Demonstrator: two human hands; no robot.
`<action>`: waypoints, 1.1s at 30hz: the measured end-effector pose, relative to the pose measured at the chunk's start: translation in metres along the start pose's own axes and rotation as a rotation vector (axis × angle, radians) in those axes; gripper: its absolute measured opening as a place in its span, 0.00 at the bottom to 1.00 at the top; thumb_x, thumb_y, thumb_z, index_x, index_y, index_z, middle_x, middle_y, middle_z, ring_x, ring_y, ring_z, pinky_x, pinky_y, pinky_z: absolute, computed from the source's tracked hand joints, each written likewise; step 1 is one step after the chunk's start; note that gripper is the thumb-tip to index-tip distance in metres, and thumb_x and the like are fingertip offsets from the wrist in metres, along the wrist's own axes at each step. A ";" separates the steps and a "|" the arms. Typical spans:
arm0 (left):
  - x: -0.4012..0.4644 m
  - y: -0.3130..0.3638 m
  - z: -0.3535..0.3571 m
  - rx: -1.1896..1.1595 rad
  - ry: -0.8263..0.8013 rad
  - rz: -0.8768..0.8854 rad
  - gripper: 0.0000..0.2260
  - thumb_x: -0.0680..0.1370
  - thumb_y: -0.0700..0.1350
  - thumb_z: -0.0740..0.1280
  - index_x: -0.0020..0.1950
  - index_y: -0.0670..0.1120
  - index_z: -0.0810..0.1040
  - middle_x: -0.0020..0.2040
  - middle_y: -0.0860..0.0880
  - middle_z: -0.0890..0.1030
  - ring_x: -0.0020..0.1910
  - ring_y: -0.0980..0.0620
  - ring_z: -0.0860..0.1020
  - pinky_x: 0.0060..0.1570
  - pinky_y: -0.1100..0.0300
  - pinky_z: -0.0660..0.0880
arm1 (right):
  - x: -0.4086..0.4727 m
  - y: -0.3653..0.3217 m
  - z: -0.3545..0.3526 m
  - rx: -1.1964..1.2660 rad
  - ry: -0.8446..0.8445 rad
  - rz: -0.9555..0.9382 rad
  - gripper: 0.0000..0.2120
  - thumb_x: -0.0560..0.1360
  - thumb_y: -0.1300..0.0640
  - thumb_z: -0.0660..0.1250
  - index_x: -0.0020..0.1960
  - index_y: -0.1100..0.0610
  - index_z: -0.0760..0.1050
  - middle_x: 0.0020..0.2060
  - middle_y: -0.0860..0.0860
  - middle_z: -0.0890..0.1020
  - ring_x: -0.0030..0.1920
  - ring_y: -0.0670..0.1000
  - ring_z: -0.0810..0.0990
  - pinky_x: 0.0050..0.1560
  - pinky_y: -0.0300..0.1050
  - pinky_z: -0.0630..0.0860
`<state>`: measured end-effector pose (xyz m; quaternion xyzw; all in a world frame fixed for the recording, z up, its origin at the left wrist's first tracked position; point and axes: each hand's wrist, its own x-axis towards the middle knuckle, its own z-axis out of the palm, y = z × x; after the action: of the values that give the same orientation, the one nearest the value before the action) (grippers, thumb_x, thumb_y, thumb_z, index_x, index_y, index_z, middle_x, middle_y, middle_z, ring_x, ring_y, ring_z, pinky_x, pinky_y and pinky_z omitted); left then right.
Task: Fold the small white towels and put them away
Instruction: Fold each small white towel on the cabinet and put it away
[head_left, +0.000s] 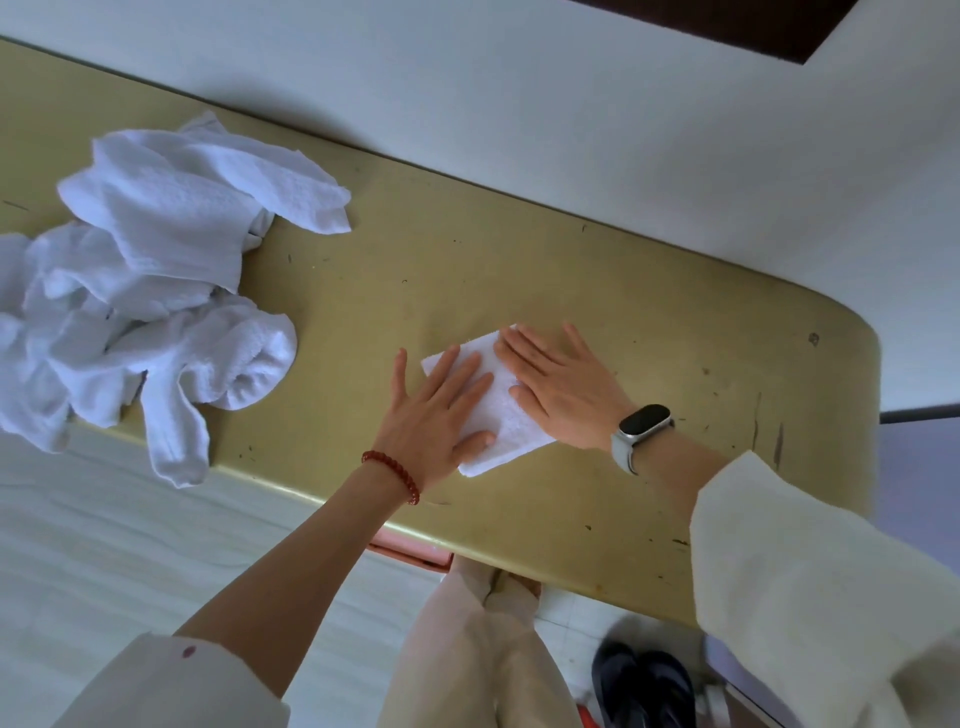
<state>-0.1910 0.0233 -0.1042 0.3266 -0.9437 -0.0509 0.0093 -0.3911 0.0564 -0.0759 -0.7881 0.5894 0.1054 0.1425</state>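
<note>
A small white towel (501, 415), folded into a compact rectangle, lies on the yellow table (519, 270) near its front edge. My left hand (431, 410) rests flat on the towel's left half with straight, spread fingers. My right hand (561, 387) presses flat on its right half, fingers pointing left. Both palms hide much of the towel. A heap of unfolded white towels (150, 291) sits at the table's left, with one end hanging over the front edge.
A pale wall (571, 104) runs right behind the table. The table's rounded right end (862, 364) is close to my right arm. Under the front edge are a pink tray-like object (410, 552), white floor (104, 545) and dark sandals (641, 686).
</note>
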 end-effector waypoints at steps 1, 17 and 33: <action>0.000 -0.004 -0.003 0.028 -0.001 0.013 0.24 0.74 0.59 0.54 0.65 0.47 0.69 0.65 0.45 0.74 0.65 0.42 0.71 0.54 0.26 0.60 | 0.001 0.002 0.002 0.011 -0.029 0.024 0.34 0.73 0.45 0.31 0.75 0.57 0.47 0.76 0.51 0.49 0.75 0.48 0.46 0.72 0.60 0.45; -0.024 0.015 -0.026 -0.382 0.099 -0.698 0.15 0.70 0.39 0.70 0.57 0.42 0.78 0.53 0.40 0.76 0.50 0.38 0.74 0.47 0.47 0.71 | -0.013 -0.035 -0.004 0.742 0.336 0.624 0.10 0.78 0.58 0.58 0.53 0.59 0.76 0.46 0.52 0.79 0.44 0.51 0.76 0.44 0.42 0.71; -0.040 0.014 0.000 -0.100 0.140 -0.614 0.19 0.73 0.51 0.56 0.59 0.48 0.77 0.46 0.45 0.79 0.44 0.43 0.77 0.40 0.52 0.73 | 0.021 -0.051 -0.036 1.007 0.062 0.808 0.17 0.72 0.64 0.61 0.27 0.56 0.59 0.24 0.50 0.61 0.27 0.49 0.59 0.25 0.37 0.57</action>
<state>-0.1685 0.0587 -0.1019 0.5980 -0.7945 -0.0749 0.0746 -0.3364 0.0385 -0.0444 -0.3437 0.8208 -0.1615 0.4267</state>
